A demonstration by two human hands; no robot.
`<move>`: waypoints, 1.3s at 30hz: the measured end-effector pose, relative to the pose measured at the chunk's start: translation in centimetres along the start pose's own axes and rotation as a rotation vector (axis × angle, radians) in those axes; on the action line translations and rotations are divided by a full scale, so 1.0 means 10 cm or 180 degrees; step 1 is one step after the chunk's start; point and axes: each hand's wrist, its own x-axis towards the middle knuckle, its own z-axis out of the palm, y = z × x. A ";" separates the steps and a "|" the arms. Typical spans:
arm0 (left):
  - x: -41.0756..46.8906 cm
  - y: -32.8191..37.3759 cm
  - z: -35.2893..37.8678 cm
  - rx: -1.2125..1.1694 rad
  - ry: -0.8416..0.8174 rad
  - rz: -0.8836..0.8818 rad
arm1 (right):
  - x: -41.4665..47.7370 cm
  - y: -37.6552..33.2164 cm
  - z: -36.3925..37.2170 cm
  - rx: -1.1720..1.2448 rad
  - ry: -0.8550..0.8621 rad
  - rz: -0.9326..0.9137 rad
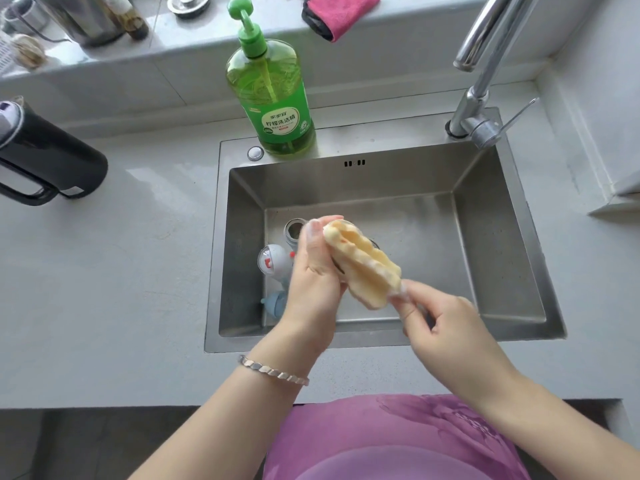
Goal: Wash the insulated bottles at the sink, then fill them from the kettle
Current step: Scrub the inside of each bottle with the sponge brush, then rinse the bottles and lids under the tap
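The table point(121, 271) is carrying the steel sink point(502, 237), with the black kettle point(52, 157) waiting at its left for filling. Over the basin, the left hand point(311, 271) is gripping a sudsy yellow sponge point(363, 268) by its upper end and the right hand point(446, 323) is pinching its lower corner, probably lathering it. The insulated bottles point(294, 230) are sitting by the sink's left wall, one with its steel mouth open.

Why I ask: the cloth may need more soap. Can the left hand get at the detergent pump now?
Probably not yet: the left hand grips the yellow cloth, which the right hand pinches. Nothing stands between it and the detergent pump, so once freed it likely could.
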 end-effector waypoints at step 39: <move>0.21 -0.03 0.48 0.0667 -0.0704 -0.0299 | 0.31 0.26 -0.49 -0.0118 0.0583 0.0393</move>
